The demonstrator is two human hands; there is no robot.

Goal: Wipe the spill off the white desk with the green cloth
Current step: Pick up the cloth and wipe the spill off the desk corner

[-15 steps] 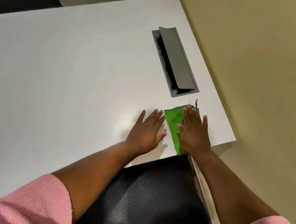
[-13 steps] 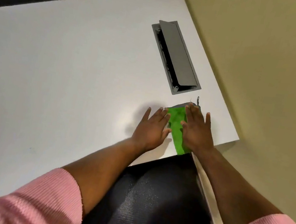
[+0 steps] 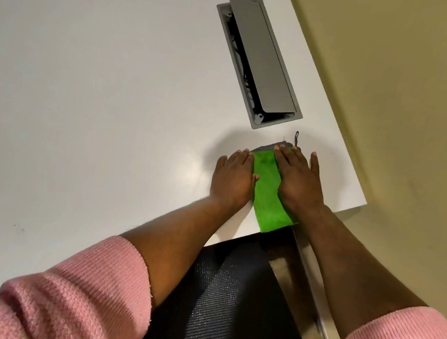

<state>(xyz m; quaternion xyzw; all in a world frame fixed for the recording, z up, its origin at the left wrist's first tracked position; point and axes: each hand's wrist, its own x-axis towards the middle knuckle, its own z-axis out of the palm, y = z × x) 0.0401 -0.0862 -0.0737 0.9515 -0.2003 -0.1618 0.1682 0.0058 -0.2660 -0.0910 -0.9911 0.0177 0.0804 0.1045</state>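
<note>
The green cloth (image 3: 268, 194) lies folded in a narrow strip on the white desk (image 3: 104, 97), near its front right corner. A grey edge and a small loop show at the cloth's far end. My right hand (image 3: 298, 181) rests flat on the right part of the cloth, palm down, fingers stretched out. My left hand (image 3: 232, 178) lies flat on the desk against the cloth's left edge, its thumb touching the green fabric. Neither hand grips the cloth. No spill shows in this view; only a few tiny dark specks (image 3: 20, 228) mark the desk at the lower left.
A grey cable hatch (image 3: 258, 60) with its lid tilted up is set into the desk just beyond the cloth. A black mesh chair (image 3: 227, 302) sits below the front edge. A beige wall (image 3: 406, 81) runs close along the desk's right side.
My left hand slid right until it met the cloth's left edge. The view shifted, and the brown stain at the lower left has dropped out of sight.
</note>
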